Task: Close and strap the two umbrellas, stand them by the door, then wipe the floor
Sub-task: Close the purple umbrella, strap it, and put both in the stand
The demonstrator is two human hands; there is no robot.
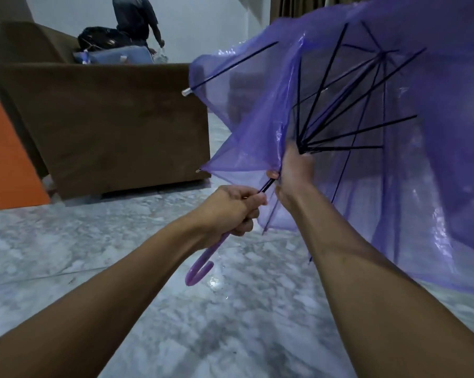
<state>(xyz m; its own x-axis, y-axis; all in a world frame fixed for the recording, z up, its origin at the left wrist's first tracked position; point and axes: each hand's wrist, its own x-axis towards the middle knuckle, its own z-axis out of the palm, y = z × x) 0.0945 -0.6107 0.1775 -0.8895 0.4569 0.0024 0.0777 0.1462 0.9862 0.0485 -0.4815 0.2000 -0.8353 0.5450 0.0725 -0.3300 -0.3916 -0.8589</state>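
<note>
Brown armchair point(107, 118) stands at left, a blue bag point(126, 57) and a black bag point(102, 38) on it. Person point(135, 17) beyond it. Orange panel point(6, 159) at left edge. Curtain point(298, 6) at top.

Floor point(137, 317): grey marbled tiles, glossy. A brown armchair point(107, 126) is seen standing on it beyond the left hand point(230, 211); an orange panel point(9, 159) is seen farther left.
</note>
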